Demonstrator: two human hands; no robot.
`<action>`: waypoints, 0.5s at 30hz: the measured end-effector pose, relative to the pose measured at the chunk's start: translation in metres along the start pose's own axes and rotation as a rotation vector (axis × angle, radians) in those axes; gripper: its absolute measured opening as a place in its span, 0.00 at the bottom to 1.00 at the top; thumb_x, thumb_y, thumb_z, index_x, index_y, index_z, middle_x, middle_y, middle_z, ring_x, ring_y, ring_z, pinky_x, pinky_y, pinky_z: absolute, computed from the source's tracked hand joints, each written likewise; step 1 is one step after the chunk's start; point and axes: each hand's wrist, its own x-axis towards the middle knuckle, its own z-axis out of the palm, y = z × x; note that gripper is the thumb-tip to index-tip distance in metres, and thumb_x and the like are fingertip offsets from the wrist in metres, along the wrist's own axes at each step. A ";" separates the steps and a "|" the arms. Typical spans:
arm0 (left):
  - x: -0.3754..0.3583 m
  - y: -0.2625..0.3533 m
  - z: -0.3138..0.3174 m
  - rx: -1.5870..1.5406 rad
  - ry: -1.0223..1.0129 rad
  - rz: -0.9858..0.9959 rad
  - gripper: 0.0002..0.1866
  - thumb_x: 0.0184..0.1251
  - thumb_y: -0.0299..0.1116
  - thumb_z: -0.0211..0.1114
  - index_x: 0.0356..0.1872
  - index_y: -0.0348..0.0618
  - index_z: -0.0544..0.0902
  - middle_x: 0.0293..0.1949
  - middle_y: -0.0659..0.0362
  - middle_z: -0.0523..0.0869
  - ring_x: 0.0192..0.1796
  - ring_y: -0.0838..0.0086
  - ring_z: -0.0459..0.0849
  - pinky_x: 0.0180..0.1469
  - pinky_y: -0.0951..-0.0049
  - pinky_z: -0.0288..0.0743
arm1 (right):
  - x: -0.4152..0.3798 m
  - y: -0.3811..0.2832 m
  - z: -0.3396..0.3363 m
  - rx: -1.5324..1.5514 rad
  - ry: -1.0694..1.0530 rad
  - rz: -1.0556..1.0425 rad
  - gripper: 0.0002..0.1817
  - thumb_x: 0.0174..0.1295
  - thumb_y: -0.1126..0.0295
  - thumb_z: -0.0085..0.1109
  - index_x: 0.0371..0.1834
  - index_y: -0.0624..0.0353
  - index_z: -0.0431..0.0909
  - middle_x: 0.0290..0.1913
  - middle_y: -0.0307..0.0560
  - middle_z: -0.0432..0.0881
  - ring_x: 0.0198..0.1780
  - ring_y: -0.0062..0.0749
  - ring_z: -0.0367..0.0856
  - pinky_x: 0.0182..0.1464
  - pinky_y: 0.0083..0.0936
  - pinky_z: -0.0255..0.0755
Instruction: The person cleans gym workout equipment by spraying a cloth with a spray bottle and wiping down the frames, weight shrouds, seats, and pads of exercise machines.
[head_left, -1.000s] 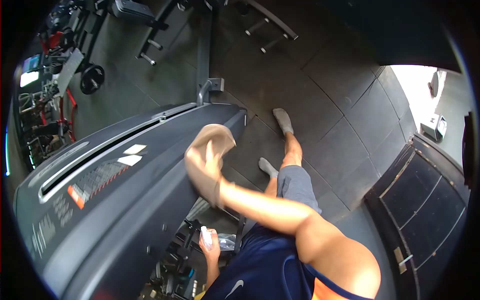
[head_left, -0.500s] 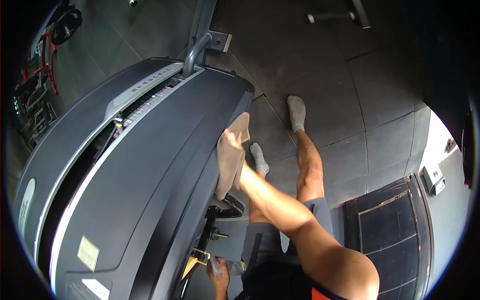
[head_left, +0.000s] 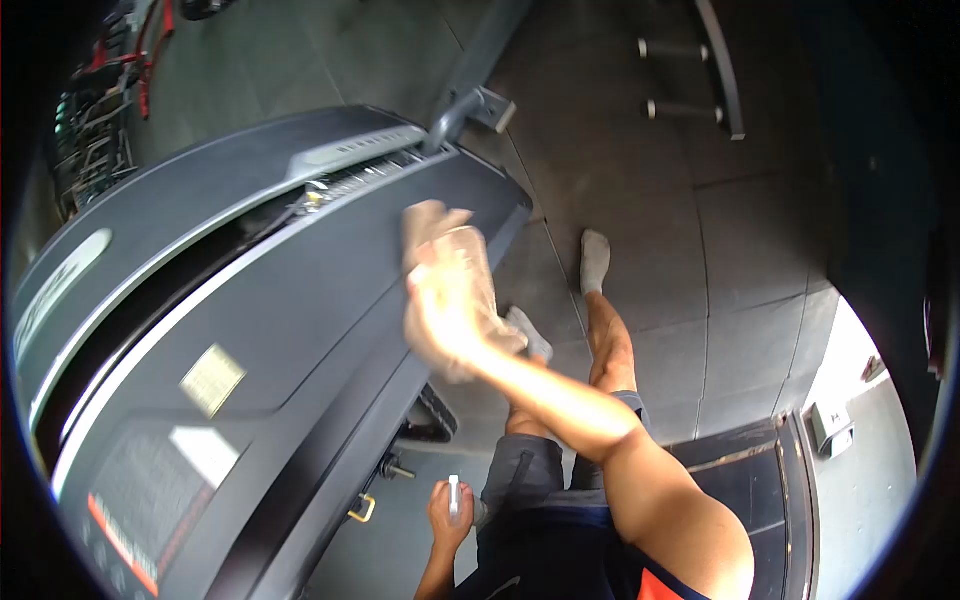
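My right hand (head_left: pixel 445 310), smeared by motion, grips a beige-brown cloth (head_left: pixel 477 262) over the dark grey casing of a gym machine (head_left: pixel 350 270). Part of the cloth hangs past the casing's side edge. Low in the view, my left hand (head_left: pixel 447 522) is closed around a small spray bottle (head_left: pixel 455 492) with a pale nozzle pointing away from me. Fingers and the wrist side hide most of the bottle's body. A long slot with exposed inner parts (head_left: pixel 375 178) runs along the machine's top, beyond the right hand.
A grey metal bar (head_left: pixel 455 118) stands at the machine's far end. My socked feet (head_left: pixel 594 262) are on dark floor tiles (head_left: pixel 660 350). Another frame with pegs (head_left: pixel 715 80) lies upper right. Red and black gym equipment (head_left: pixel 110 90) is upper left, a dark door (head_left: pixel 740 500) lower right.
My right hand has moved with the cloth up and left, from the machine's side edge onto its casing. The left hand has come slightly right and up with the bottle. The view has turned.
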 end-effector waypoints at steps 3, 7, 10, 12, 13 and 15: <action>-0.010 0.003 -0.010 -0.051 0.125 0.079 0.05 0.63 0.28 0.65 0.32 0.37 0.82 0.30 0.50 0.81 0.33 0.53 0.82 0.37 0.59 0.76 | -0.073 -0.196 -0.015 0.075 -0.138 -0.746 0.35 0.65 0.53 0.59 0.72 0.57 0.65 0.74 0.64 0.63 0.76 0.63 0.56 0.76 0.57 0.45; -0.027 -0.009 -0.007 -0.175 0.254 0.102 0.07 0.62 0.31 0.67 0.32 0.37 0.83 0.31 0.48 0.83 0.35 0.50 0.83 0.39 0.56 0.77 | -0.083 -0.237 -0.019 0.227 -0.220 -0.983 0.33 0.66 0.52 0.57 0.68 0.63 0.68 0.71 0.61 0.67 0.72 0.57 0.64 0.72 0.54 0.57; -0.048 -0.021 0.006 -0.340 0.357 0.027 0.09 0.62 0.35 0.67 0.32 0.39 0.85 0.30 0.50 0.84 0.33 0.55 0.86 0.38 0.59 0.77 | -0.064 -0.160 -0.015 -0.123 0.060 -0.054 0.27 0.73 0.52 0.45 0.58 0.65 0.77 0.65 0.61 0.74 0.68 0.55 0.70 0.69 0.43 0.64; -0.063 -0.048 0.024 -0.344 0.477 0.055 0.09 0.62 0.36 0.67 0.31 0.40 0.85 0.29 0.50 0.85 0.34 0.53 0.86 0.37 0.58 0.77 | -0.067 -0.123 -0.005 -0.085 -0.006 -0.132 0.32 0.77 0.48 0.31 0.66 0.63 0.71 0.66 0.63 0.73 0.69 0.54 0.69 0.71 0.43 0.61; -0.071 -0.057 0.040 -0.352 0.541 0.050 0.10 0.61 0.37 0.67 0.30 0.40 0.85 0.29 0.50 0.85 0.34 0.52 0.86 0.37 0.57 0.77 | -0.074 -0.135 0.005 -0.120 -0.008 -0.143 0.34 0.77 0.47 0.29 0.69 0.63 0.68 0.68 0.63 0.72 0.71 0.53 0.67 0.73 0.43 0.58; -0.102 -0.066 0.066 -0.468 0.635 -0.133 0.11 0.60 0.38 0.68 0.29 0.40 0.85 0.28 0.49 0.85 0.33 0.52 0.86 0.36 0.57 0.77 | -0.095 -0.168 0.037 -0.228 0.052 -0.094 0.34 0.78 0.46 0.30 0.73 0.63 0.64 0.70 0.63 0.69 0.74 0.52 0.63 0.76 0.43 0.53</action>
